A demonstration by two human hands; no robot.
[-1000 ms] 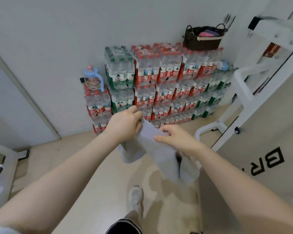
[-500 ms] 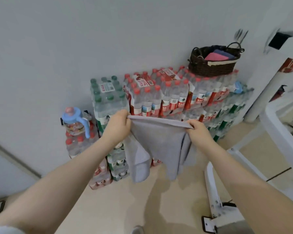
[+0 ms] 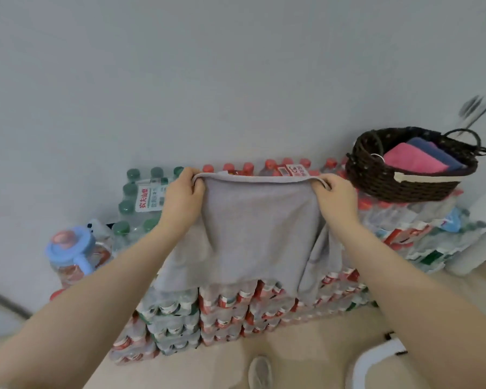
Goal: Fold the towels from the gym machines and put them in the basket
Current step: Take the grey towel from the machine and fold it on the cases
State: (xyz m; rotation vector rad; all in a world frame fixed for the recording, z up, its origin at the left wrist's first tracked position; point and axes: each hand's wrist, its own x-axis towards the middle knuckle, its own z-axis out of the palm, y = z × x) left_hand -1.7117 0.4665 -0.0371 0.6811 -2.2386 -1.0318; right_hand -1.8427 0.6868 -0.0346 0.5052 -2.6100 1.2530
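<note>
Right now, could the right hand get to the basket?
Probably yes, but not while it is busy. The right hand grips one top corner of the grey towel, the left hand the other. The basket sits close by on the bottles, nothing between them.

1. Plain grey wall (image 3: 236,66) behind, evenly lit.
2. Beige floor (image 3: 306,357) below.
3. Stacked packs of water bottles (image 3: 225,310) against wall, red and green caps.
4. Blue-lidded jug (image 3: 70,254) at left.
5. White frame (image 3: 376,363), lower right.
</note>
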